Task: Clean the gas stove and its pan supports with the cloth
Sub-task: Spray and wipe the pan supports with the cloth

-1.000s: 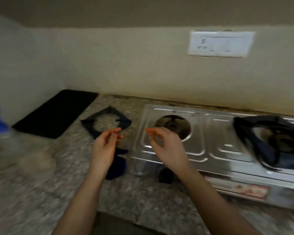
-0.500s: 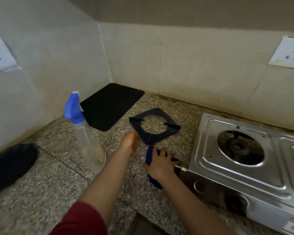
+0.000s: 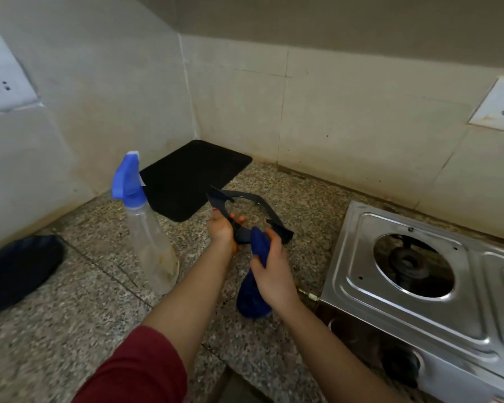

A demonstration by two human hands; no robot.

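A dark square pan support (image 3: pixel 262 206) is lifted and tilted above the granite counter, left of the stove. My left hand (image 3: pixel 221 231) grips its near left edge. My right hand (image 3: pixel 271 274) is closed around a blue cloth (image 3: pixel 252 295), whose upper end touches the support's near edge while the rest hangs down. The steel gas stove (image 3: pixel 419 301) stands at the right with its left burner (image 3: pixel 409 264) bare, no support on it.
A clear spray bottle (image 3: pixel 146 237) with a blue trigger head stands just left of my left arm. A black mat (image 3: pixel 192 177) lies in the corner. A dark rounded object (image 3: pixel 18 269) sits at the far left. Tiled walls carry sockets (image 3: pixel 498 106).
My left hand has picked the pan support up off the counter and tilted it. My right hand has lifted the blue cloth from the counter to the support's edge.
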